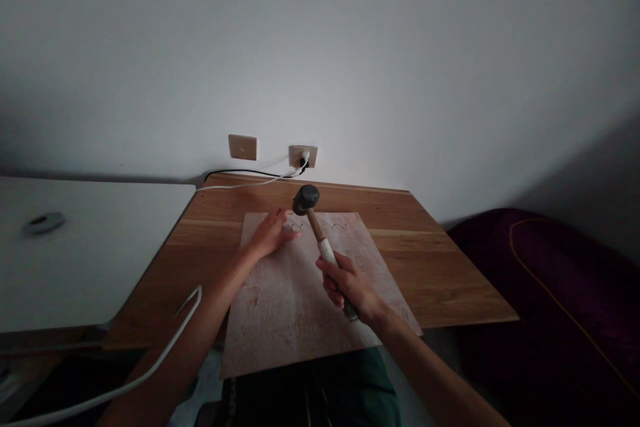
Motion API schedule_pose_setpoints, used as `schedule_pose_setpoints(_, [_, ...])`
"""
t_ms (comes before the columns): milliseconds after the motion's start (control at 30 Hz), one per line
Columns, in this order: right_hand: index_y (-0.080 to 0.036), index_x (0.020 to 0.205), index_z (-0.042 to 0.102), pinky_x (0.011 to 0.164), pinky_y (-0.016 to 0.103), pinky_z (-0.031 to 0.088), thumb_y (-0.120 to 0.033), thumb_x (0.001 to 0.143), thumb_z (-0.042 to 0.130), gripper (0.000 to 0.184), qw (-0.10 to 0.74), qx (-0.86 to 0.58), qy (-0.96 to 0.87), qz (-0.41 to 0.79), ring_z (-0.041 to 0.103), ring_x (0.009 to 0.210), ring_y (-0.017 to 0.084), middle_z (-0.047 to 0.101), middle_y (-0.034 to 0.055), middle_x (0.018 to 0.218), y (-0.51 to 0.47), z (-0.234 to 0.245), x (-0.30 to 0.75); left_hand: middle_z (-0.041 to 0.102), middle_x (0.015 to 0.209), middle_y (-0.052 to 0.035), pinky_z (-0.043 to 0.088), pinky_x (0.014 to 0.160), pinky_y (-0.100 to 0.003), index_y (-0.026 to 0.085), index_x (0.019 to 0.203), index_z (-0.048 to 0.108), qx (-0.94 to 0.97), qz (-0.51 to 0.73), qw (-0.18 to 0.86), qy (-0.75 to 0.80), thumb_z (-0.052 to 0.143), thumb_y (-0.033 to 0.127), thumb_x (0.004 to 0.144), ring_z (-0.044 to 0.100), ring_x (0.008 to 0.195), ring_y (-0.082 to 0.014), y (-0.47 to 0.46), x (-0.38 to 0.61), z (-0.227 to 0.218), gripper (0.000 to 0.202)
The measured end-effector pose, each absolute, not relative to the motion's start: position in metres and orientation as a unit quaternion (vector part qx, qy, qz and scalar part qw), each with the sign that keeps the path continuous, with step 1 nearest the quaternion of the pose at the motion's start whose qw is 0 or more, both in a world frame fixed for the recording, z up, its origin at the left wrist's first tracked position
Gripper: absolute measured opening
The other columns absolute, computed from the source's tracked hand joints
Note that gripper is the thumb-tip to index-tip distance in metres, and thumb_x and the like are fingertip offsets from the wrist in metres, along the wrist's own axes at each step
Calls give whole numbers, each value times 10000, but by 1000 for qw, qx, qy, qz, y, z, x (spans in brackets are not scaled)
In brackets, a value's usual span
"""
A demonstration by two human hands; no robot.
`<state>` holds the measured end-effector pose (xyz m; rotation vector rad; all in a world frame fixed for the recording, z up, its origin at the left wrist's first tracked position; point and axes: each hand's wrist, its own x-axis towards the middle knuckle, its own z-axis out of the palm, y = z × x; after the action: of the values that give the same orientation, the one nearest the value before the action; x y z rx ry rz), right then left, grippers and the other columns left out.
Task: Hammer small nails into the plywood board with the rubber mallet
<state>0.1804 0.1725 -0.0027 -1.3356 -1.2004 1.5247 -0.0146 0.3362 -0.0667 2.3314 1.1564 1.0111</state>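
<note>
My right hand [347, 284] is wrapped round the wooden handle of a hammer [315, 224]. Its dark head [305, 199] is raised above the far end of a pale, reddish-speckled board [295, 307]. The board lies on a wooden table [440, 267] and juts over its near edge toward me. My left hand [273, 232] rests on the far part of the board, fingers together near some faint small marks or pieces just under the hammer head. What the fingers pinch, if anything, is too small to make out.
A white cable [150, 364] loops across my left arm. Two wall plates sit above the table's back edge, one a socket [303, 156] with white and black cords plugged in. A white desk [90, 247] with a grommet hole stands left; a dark maroon cushion [550, 294] lies right.
</note>
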Motion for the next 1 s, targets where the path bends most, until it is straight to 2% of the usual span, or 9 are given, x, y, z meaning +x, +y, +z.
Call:
schedule_pose_setpoints(167, [-240, 782, 427, 312, 193, 273, -667, 793, 664, 488, 327, -552, -477, 601, 360, 341, 49, 433, -114, 520, 171, -6, 175, 665, 1095, -107, 518, 903, -359, 178, 1130, 663, 819, 334, 159, 439, 758, 296, 797, 645, 1030, -273, 334, -13, -59, 365])
schedule_pose_setpoints(333, [-248, 804, 415, 308, 194, 274, -693, 787, 657, 507, 349, -549, -472, 595, 354, 338, 53, 421, -125, 511, 169, -9, 174, 681, 1056, -105, 510, 893, -363, 183, 1007, 696, 814, 327, 150, 456, 748, 245, 751, 660, 988, -276, 333, -12, -55, 269])
schedule_pose_setpoints(467, [-246, 778, 414, 312, 199, 281, -711, 765, 665, 528, 333, -558, -468, 599, 349, 340, 49, 421, -119, 511, 170, -9, 172, 700, 1026, -111, 499, 870, -348, 179, 943, 709, 814, 320, 152, 460, 709, 180, 731, 660, 970, -270, 334, -12, -53, 212])
schedule_pose_setpoints(667, [-253, 787, 400, 313, 202, 276, -707, 764, 662, 524, 350, -558, -454, 600, 340, 341, 49, 419, -125, 523, 169, -11, 172, 719, 807, -59, 478, 731, -294, 186, 755, 713, 813, 307, 182, 460, 659, 154, 751, 662, 764, -207, 336, -13, -52, 63])
schedule_pose_setpoints(767, [-250, 780, 410, 313, 203, 274, -699, 759, 666, 517, 336, -564, -460, 598, 342, 337, 49, 426, -119, 516, 169, -11, 172, 726, 758, -56, 463, 686, -286, 173, 755, 729, 805, 308, 199, 466, 646, 154, 754, 661, 712, -199, 338, -14, -52, 85])
schedule_pose_setpoints(1000, [-246, 771, 404, 317, 198, 287, -683, 782, 660, 507, 355, -566, -458, 587, 353, 345, 49, 435, -114, 525, 169, -11, 173, 753, 781, -42, 469, 691, -271, 177, 780, 755, 795, 316, 226, 466, 676, 196, 757, 681, 725, -188, 339, -15, -53, 84])
